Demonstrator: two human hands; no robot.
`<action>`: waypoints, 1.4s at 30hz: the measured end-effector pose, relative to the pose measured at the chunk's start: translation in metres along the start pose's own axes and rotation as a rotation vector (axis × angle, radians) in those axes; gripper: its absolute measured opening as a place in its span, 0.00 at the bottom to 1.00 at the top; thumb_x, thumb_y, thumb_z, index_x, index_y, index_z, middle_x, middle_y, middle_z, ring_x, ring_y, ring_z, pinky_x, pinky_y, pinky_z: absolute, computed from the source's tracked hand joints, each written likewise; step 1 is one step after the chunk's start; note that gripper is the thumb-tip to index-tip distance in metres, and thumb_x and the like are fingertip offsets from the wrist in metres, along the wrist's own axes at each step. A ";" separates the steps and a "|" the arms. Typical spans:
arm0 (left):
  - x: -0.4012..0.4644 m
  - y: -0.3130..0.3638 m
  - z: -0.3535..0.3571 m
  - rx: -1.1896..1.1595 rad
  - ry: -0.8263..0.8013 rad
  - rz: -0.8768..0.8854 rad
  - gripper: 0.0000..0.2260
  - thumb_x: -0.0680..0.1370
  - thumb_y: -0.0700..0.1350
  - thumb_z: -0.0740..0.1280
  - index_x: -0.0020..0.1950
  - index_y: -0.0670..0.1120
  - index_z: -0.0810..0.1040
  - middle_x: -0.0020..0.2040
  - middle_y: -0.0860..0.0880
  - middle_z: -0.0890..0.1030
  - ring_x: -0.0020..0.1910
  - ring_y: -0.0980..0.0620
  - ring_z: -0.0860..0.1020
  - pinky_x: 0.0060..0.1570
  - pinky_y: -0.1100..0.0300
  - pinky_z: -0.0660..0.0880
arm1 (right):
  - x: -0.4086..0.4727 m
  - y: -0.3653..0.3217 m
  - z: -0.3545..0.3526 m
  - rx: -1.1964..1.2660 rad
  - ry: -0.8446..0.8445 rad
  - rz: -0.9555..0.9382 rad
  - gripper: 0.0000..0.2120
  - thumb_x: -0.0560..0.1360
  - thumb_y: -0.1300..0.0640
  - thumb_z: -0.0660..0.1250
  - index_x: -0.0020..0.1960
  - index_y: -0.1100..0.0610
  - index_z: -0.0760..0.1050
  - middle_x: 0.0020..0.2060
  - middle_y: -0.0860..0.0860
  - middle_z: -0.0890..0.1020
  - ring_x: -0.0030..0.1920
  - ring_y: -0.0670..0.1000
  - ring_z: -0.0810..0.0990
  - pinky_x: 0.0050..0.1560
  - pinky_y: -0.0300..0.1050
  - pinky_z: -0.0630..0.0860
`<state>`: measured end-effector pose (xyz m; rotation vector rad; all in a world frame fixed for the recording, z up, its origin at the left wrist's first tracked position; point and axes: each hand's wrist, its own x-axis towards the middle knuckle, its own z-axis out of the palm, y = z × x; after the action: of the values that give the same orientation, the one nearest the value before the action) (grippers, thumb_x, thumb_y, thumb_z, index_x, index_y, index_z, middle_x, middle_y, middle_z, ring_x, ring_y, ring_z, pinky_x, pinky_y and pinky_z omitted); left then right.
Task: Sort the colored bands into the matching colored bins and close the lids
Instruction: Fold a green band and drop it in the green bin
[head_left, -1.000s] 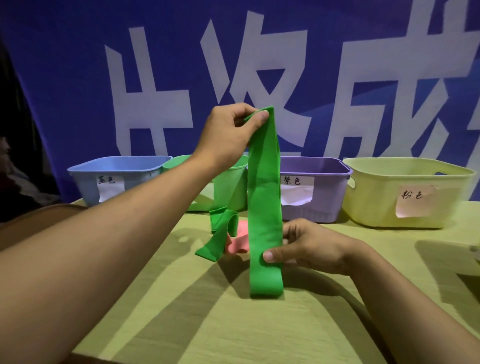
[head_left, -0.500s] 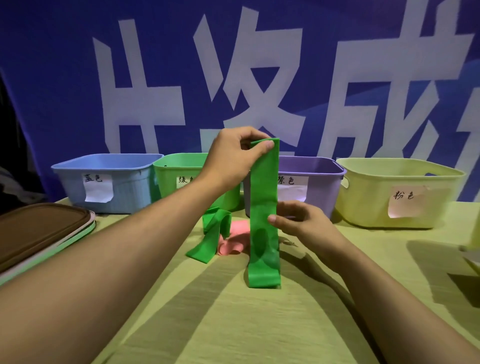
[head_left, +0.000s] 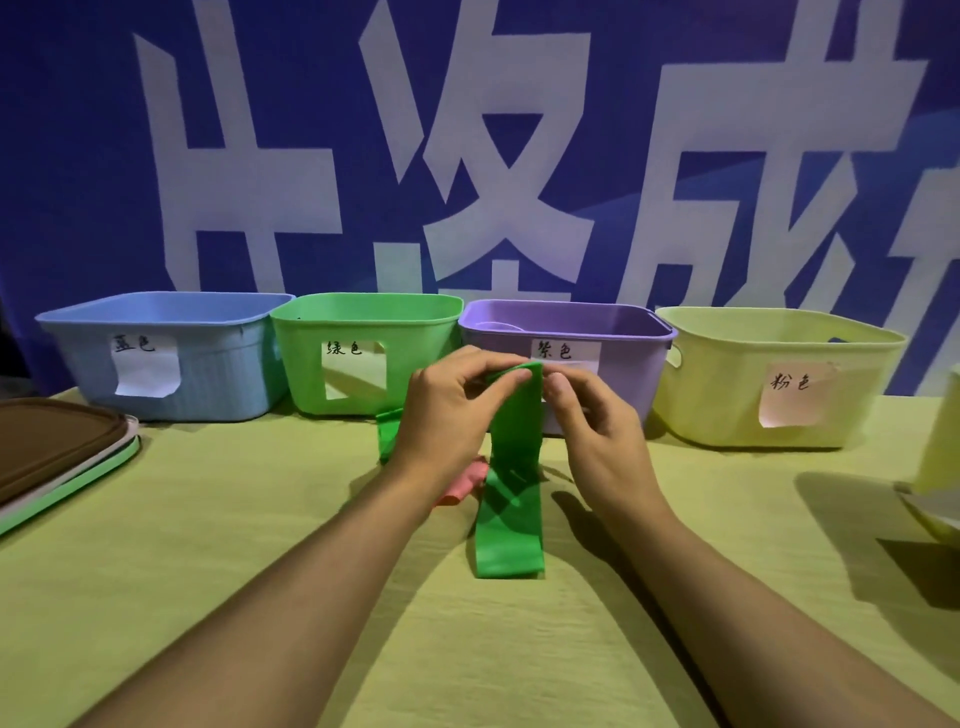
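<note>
A long green band (head_left: 511, 499) hangs upright with its lower end folded on the table. My left hand (head_left: 447, 410) pinches its top edge, and my right hand (head_left: 592, 421) pinches the same edge from the right. Behind my left hand lie a second green band (head_left: 387, 431) and a pink band (head_left: 465, 480), both partly hidden. Along the back stand a blue bin (head_left: 218, 358), a green bin (head_left: 415, 332), a purple bin (head_left: 628, 358) and a pale yellow bin (head_left: 727, 395) with a pink label. All are open.
Stacked lids (head_left: 57, 457), brown on top with a green one beneath, lie at the left table edge. Another pale yellow object (head_left: 940, 467) sits at the right edge. A blue banner with white characters hangs behind the bins.
My left hand has lowered the band's top edge from above the bins to bin height. My right hand has moved up from the band's middle to its top edge.
</note>
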<state>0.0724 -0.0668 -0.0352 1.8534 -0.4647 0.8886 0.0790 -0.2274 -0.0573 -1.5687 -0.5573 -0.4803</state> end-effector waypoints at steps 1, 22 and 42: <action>-0.001 -0.001 0.000 0.035 -0.015 0.052 0.08 0.77 0.43 0.75 0.56 0.46 0.87 0.49 0.54 0.86 0.51 0.57 0.84 0.53 0.57 0.82 | 0.001 -0.001 0.001 0.002 -0.001 -0.002 0.13 0.83 0.51 0.62 0.62 0.54 0.81 0.52 0.46 0.85 0.55 0.42 0.82 0.53 0.36 0.79; -0.014 -0.002 -0.006 -0.189 -0.127 -0.282 0.07 0.76 0.53 0.74 0.51 0.54 0.87 0.45 0.55 0.87 0.48 0.57 0.84 0.54 0.51 0.82 | 0.000 -0.004 0.003 0.023 0.024 0.064 0.09 0.75 0.47 0.69 0.50 0.50 0.84 0.45 0.49 0.87 0.51 0.50 0.86 0.55 0.56 0.83; -0.011 -0.002 -0.004 -0.338 -0.068 -0.350 0.07 0.77 0.42 0.75 0.54 0.51 0.86 0.49 0.53 0.88 0.53 0.56 0.85 0.52 0.62 0.80 | 0.002 -0.005 -0.001 0.086 0.019 0.078 0.09 0.79 0.60 0.71 0.59 0.55 0.82 0.51 0.49 0.86 0.54 0.45 0.85 0.51 0.40 0.82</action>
<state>0.0652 -0.0629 -0.0437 1.5913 -0.2972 0.4792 0.0773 -0.2282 -0.0525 -1.4965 -0.4943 -0.4068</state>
